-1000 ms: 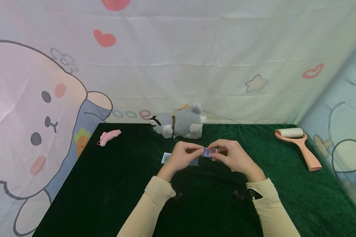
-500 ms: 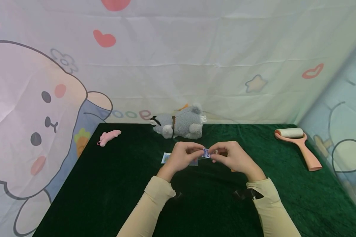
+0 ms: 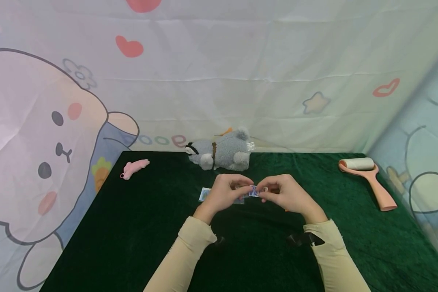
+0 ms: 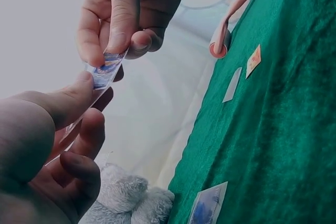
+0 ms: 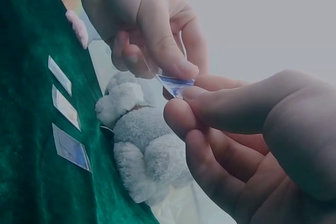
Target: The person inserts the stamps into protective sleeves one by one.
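One small card [image 4: 106,69]: hangs tilted above the worktop [image 3: 117,243], between left hand [image 3: 224,190] and right hand [image 3: 287,194]; thin, rectangular, printed in blue, with a glossy clear sleeve [image 4: 96,96] showing along it.
Left hand: pinches the clear sleeve between thumb and fingers, near the print.
Right hand: pinches the card's other end with thumb and fingertips; cannot tell whether through film or on bare card.
Sleeving: seems the step in hand, probably partway; exact depth hidden by fingertips.
Next move: likely calls for steadying the film with left hand and easing the card evenly along with right, without creasing corners.
Three cards [image 5: 66,107]: lie apart in a row, below and beside left hand; flat, stiff-looking.
Orange card [image 4: 253,62]: lies farther right, near a pale slip [image 4: 232,85] of unclear material.
Worktop: looks velvety, deep green, softly rumpled.
Plush toy [image 3: 229,156]: lies lengthwise behind both hands; grey, fluffy, rounded, banded in brown.
Lint roller [image 3: 379,190]: rests well apart at right; pale cylinder, smooth peach handle.
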A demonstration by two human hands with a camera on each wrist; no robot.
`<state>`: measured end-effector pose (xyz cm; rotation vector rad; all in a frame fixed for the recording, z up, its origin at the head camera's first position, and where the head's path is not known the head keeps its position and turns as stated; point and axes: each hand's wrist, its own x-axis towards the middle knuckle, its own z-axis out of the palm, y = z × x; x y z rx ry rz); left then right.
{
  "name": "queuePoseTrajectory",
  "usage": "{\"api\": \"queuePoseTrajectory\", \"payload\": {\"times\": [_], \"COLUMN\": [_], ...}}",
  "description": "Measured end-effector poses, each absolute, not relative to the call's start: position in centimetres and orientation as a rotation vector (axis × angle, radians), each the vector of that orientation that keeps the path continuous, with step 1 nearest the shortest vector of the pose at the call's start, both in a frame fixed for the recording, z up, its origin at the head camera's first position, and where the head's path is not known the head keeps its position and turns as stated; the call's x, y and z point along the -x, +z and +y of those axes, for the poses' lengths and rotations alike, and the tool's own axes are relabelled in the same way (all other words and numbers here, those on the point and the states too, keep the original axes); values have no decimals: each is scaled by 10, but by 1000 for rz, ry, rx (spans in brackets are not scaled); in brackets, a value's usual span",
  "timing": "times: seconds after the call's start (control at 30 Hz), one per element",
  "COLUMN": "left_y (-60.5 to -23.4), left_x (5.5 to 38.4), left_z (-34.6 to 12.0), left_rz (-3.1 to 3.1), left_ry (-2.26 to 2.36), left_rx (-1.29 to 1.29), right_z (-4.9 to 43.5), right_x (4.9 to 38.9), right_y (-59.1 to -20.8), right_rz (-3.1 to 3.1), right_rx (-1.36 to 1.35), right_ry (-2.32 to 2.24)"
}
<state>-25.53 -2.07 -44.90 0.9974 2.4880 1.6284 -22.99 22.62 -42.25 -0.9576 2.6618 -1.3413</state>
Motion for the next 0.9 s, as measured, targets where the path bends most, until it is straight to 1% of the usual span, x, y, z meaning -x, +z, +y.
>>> {"api": "queuePoseTrajectory", "payload": {"times": [0.3, 0.63, 0.9], "left_y": [-444, -437, -435], "left_x": [253, 250, 249], "left_z": [-25, -25, -27], "left_rz": [2511, 2723, 2782], "left_ry": [1501, 1121, 1071], "left_rx": [-1056, -1105, -1086], "right_z": [226, 225, 226], "right_x": [231, 233, 229], "right_y": [-421, -423, -420], "right_rz": [2623, 2606, 2596], "right_rx": [963, 919, 899], "right_ry": [-1385, -1451, -1501]}}
